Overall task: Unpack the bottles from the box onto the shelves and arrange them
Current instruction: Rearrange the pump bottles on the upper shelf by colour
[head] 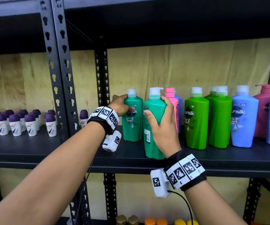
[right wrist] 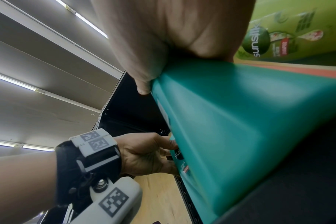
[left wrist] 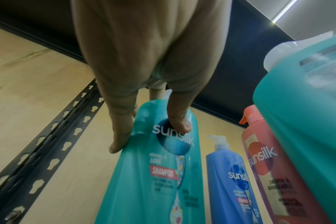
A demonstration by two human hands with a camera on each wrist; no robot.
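Observation:
Two teal Sunsilk pump bottles stand on the black shelf [head: 66,148]. My left hand [head: 123,103] grips the further teal bottle [head: 133,127] near its shoulder, thumb on the front label; the left wrist view shows this bottle [left wrist: 153,174] with my thumb on the logo. My right hand [head: 162,125] grips the nearer teal bottle [head: 152,143] round its side, close to the shelf's front edge, back label toward me. In the right wrist view that bottle [right wrist: 240,128] fills the frame under my palm. The box is out of view.
To the right stand pink [head: 173,103], green [head: 196,120], blue [head: 243,120] and dark pink [head: 264,111] pump bottles. Small purple-capped roll-ons [head: 15,124] fill the left bay. Perforated uprights [head: 58,70] divide the bays. More caps [head: 155,221] show on the shelf below.

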